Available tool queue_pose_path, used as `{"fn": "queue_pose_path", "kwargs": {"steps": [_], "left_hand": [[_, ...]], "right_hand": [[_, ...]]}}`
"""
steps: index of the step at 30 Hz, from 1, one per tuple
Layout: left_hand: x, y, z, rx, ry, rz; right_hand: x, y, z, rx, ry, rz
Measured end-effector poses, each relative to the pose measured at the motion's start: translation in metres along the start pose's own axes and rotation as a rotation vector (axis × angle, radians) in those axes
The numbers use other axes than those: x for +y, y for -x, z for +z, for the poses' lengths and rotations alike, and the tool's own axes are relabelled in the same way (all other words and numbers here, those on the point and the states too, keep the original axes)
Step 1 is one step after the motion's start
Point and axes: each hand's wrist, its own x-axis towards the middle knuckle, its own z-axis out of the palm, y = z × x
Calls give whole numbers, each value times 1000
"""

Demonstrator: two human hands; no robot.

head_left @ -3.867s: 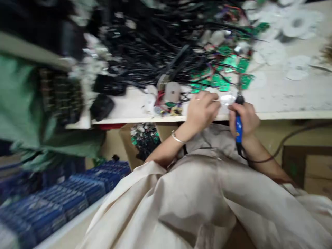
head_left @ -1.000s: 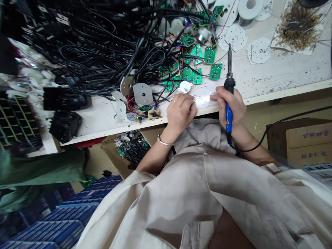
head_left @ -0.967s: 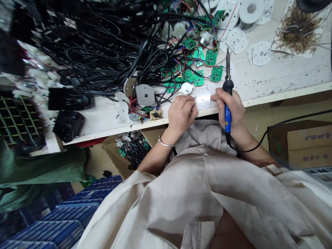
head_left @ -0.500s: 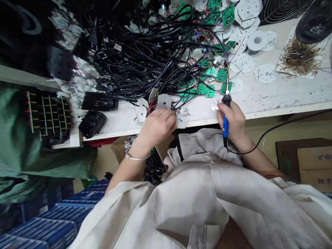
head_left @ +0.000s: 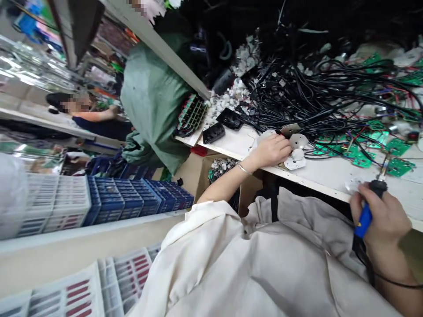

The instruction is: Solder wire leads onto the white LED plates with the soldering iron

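R hand [head_left: 383,211] grips blue soldering iron [head_left: 364,219], pointing twd green boards [head_left: 398,147] on table [head_left: 322,172]; shiny round piece [head_left: 350,185] nr fingertips. L hand [head_left: 272,149], fingers curled, is over table nr its edge, white plate [head_left: 295,161] just beside; can't tell if holding anything. Black cables [head_left: 307,103] behind.

Soldering iron [head_left: 376,189], blue-handled, black-collared, slants in my right hand [head_left: 385,215], metal tip toward one o'clock. Small pale disc [head_left: 353,185] at that hand's ten o'clock. White holed plate [head_left: 295,160] by my left hand [head_left: 271,150], four o'clock; contact unclear.
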Motion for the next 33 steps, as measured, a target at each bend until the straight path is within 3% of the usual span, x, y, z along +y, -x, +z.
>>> {"fn": "queue_pose_path", "kwargs": {"steps": [2, 5, 7, 11, 12, 14, 16, 20, 24, 25, 27, 30, 33], "left_hand": [[-2, -2, -3, -39, 6, 40], [2, 0, -11, -64, 17, 78], [16, 3, -14, -31, 15, -16], [63, 16, -4, 237, 69, -437], [73, 19, 2, 317, 77, -457], [81, 25, 14, 402, 53, -349], [72, 28, 25, 376, 25, -200], [25, 31, 31, 238, 119, -59], [-15, 29, 32, 73, 269, -130], [-21, 29, 33, 67, 290, -152], [-23, 28, 34, 168, 351, -155], [5, 28, 23, 348, 434, -234], [67, 14, 6, 492, 452, -353]], "right_hand": [[-3, -3, -3, -11, 41, -19], [-13, -13, -12, -5, 176, -197], [-19, -21, -16, 33, 237, -306], [-24, -30, -14, 131, 242, -380], [-22, -30, -12, 147, 224, -381], [-17, -28, -8, 176, 190, -373], [-12, -25, -4, 189, 179, -372], [-16, -22, -5, 140, 252, -378], [-33, -25, -11, 31, 313, -273], [-35, -26, -11, 28, 318, -249], [-36, -27, -8, 17, 337, -199], [-34, -25, -3, -29, 336, -127], [-34, -22, -2, -58, 347, -101]]}}
